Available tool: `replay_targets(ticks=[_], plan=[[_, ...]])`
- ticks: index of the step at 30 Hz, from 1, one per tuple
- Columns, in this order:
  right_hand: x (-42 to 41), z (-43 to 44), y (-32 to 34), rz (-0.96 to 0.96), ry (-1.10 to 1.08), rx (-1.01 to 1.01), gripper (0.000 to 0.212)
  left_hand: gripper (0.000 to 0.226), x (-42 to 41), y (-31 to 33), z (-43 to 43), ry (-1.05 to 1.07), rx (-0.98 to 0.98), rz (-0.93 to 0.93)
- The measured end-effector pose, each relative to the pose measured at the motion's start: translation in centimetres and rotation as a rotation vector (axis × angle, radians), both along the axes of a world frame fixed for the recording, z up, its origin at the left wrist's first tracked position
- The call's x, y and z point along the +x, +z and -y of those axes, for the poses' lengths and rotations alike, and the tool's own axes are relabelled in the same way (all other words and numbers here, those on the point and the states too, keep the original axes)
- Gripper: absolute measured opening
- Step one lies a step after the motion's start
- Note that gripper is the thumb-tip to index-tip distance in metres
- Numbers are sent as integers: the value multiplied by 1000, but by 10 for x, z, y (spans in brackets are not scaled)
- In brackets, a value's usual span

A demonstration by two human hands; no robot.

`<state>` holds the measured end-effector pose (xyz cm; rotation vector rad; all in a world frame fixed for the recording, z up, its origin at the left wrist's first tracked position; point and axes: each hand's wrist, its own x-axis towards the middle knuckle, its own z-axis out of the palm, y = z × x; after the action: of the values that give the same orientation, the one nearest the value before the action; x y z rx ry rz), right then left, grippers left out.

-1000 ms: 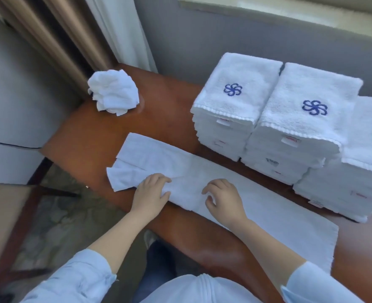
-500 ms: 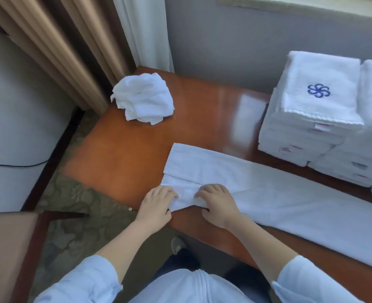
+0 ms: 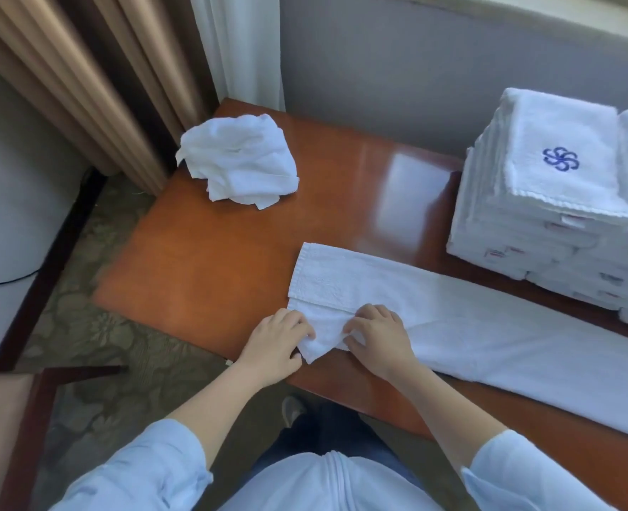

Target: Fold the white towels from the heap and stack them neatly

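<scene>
Pinching the near left corner of the long folded towel (image 3: 489,326): left hand (image 3: 273,344) and right hand (image 3: 378,341) both curl their fingers on the cloth. It puckers into a point between them at the front edge of the bench (image 3: 212,260). Half a second ago that corner lay flatter under the fingers; a second ago both hands sat further along the strip. Crumpled heap (image 3: 238,160) at far left corner, unchanged. Folded stack (image 3: 548,201) at right, just behind the strip.
</scene>
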<state>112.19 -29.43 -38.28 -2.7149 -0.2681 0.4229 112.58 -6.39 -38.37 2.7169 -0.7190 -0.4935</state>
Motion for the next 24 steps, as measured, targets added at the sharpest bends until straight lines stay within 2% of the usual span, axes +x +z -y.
replay_targets(ticks=[4,8,11,13,19,24], plan=[[17,-3,9,-21,-85,107,19,23,14,7,2,-8,-12,-17],[41,-2,20,-23,-198,184,17,4,33,22,14,197,-74,18],[63,3,23,-15,-262,203,18,24,49,31,22,437,-170,-116],[76,6,24,-13,-282,194,19,27,60,33,28,538,-206,-171],[102,9,13,-51,-314,220,21,19,90,22,42,625,-137,-142],[109,10,0,16,-226,206,25,16,104,6,44,651,68,-115]])
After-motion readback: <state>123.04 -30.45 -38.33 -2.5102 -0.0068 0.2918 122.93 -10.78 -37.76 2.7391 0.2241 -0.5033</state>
